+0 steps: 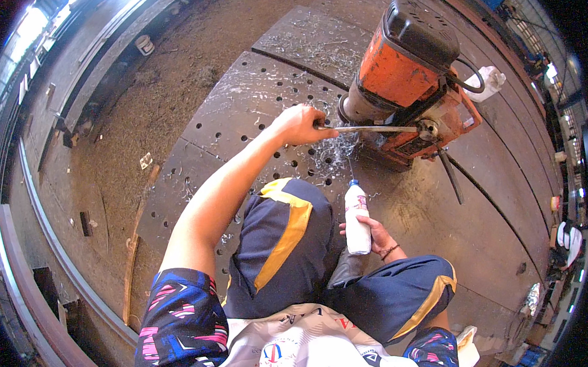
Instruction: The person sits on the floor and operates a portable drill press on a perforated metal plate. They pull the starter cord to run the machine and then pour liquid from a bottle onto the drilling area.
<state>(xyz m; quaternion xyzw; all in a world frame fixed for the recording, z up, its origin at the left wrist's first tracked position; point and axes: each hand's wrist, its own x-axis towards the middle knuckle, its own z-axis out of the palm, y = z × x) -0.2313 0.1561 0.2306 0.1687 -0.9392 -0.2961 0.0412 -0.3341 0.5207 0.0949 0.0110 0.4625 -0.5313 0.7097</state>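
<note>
An orange and black magnetic drill point(398, 72) stands on a steel plate point(237, 113) drilled with several round holes. My left hand point(301, 124), arm stretched forward, is closed around the end of the drill's feed lever point(377, 129). In my right hand point(379, 237) is a plastic squeeze bottle point(358, 223) with a blue cap and whitish contents. It is held upright in the picture, cap toward the drill's base. A thin line rises from the cap toward the cutting spot. The drill's tip is hidden behind the lever and metal shavings point(332, 151).
Curly shavings lie scattered across the plate. Another handle arm point(451, 175) sticks out from the drill, and a black cable point(471, 74) loops behind it. A white plastic bag point(488, 83) sits beyond. My bent knees point(286, 230) are close to the plate. Steel beams point(42, 197) run along the left.
</note>
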